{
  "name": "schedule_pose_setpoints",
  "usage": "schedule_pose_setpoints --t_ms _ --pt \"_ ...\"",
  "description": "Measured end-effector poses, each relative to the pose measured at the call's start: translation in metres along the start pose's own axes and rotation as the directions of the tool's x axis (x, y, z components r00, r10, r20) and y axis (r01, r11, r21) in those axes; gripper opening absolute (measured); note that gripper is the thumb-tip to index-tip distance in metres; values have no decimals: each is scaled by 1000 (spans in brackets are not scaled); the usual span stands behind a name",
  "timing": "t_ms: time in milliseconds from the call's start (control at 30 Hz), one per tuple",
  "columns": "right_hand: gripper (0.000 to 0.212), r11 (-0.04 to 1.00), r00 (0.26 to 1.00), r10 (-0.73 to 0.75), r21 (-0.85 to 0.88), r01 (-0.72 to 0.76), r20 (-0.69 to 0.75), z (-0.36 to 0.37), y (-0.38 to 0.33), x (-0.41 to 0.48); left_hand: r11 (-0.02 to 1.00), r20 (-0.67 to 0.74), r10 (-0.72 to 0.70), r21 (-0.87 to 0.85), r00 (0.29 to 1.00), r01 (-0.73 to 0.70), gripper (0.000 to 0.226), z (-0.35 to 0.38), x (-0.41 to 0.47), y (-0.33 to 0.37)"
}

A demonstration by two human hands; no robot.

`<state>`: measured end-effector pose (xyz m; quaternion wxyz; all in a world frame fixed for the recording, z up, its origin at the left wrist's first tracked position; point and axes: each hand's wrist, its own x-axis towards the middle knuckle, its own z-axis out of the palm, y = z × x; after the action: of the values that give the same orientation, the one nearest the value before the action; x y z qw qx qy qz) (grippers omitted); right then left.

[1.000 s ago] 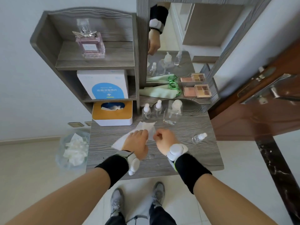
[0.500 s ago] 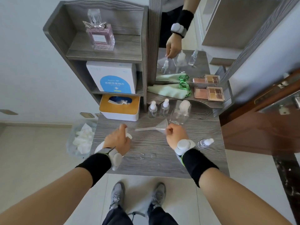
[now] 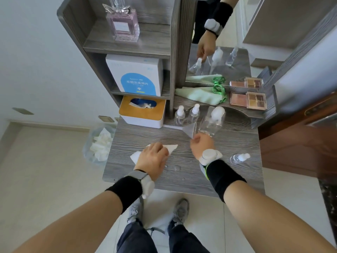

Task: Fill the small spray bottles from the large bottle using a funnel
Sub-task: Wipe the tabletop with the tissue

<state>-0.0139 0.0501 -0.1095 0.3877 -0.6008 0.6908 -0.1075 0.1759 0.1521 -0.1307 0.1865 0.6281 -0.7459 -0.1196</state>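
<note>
Head view: the left hand lies knuckles up near the left edge of the table. Its fingers are bent over a white tissue and hold it down on the wood, with tissue corners sticking out on both sides. The right hand, near the middle of the table, pinches the wide rim of a clear funnel. The funnel is turned on its side with its thin spout pointing left toward the tissue box at the far left corner; whether it touches the table cannot be told. Just beyond the funnel stands the large bottle with a white pump top. Just left of it, two small spray bottles stand upright side by side near the far edge. A third spray bottle lies on its side near the right edge, apart from the others. A few water drops sit between the hands, toward the near edge. A bin of crumpled tissues stands on the floor beside the left edge. A green cloth and a makeup palette lie on the ledge under the mirror.
</note>
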Motion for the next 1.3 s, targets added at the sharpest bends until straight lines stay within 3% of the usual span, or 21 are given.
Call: schedule_pose_setpoints --t_ms 133,300,367,467,533,667,800,967,1300 --pt "11 994 996 -90 -60 88 -28 -17 4 -19 991 232 134 -19 964 -133 15 29 -15 15" --pt "14 971 970 -209 -145 191 -122 -55 3 -34 993 314 113 -71 943 -95 42 48 -13 32" --pt "10 958 939 -263 -173 228 -221 -78 6 -39 984 429 162 2 888 -180 61 54 -7 43" --pt "8 936 909 -298 -276 218 -291 -99 9 -40 968 551 119 121 826 -220 88 58 -10 33" --pt "23 921 907 -269 -361 145 -324 -109 25 -40 951 579 119 168 807 -261 95 66 -11 29" --pt "57 909 950 -99 -415 -35 -296 -109 63 -45 948 540 44 243 840 -206 98 68 1 37" --pt "50 932 977 59 -339 -128 -207 -101 86 -49 943 516 36 267 856 -200 99 76 9 43" --pt "21 977 969 -6 -207 -46 -247 -86 106 -43 955 498 43 234 866 -183 95 90 20 57" --pt "23 974 970 -133 -207 91 -201 -102 86 2 946 467 123 211 876 -245 101 117 58 82"
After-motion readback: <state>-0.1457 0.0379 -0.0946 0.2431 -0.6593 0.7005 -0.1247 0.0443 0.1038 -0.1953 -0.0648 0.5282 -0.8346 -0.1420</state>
